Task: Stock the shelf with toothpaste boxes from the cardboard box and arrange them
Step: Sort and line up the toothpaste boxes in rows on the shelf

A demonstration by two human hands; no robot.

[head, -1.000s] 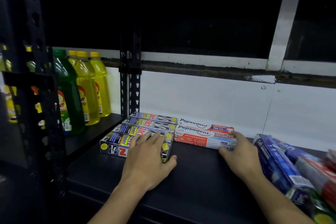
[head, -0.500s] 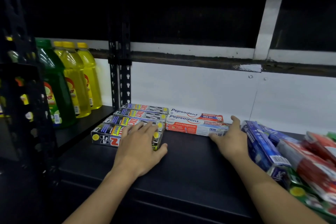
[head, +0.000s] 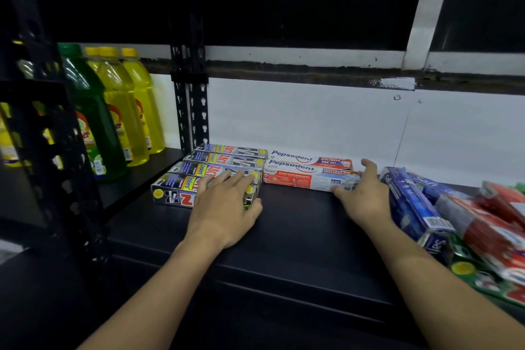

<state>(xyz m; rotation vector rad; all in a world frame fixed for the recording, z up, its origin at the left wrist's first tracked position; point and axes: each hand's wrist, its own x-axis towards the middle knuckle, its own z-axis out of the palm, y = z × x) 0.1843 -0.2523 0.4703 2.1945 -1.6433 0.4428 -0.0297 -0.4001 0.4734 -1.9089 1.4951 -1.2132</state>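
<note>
Resting palm-down, the left hand (head: 224, 207) lies with straight fingers on the right half of the front dark toothpaste box (head: 173, 193); its thumb sits at that box's right end. The right hand (head: 366, 196) is well apart from it. Its fingers are extended against the right end of the front Pepsodent box (head: 301, 177), thumb raised, gripping nothing.

The front dark toothpaste box lies flat on the black shelf (head: 298, 224), long axis left to right. Three matching dark boxes (head: 227, 160) lie parallel behind it, one after another toward the white wall (head: 298, 119). The front Pepsodent box lies just to the right of this row, long axis also left to right, brand name at the left end. The rear Pepsodent box (head: 306, 158) lies parallel, touching it from behind.

At the right edge, a loose pile of boxes (head: 409, 204), blue and red, lies tilted, long axes running front to back. Left of the black upright (head: 189, 99), yellow bottles (head: 125, 111) and a green bottle (head: 91, 122) stand upright on the adjoining shelf.
</note>
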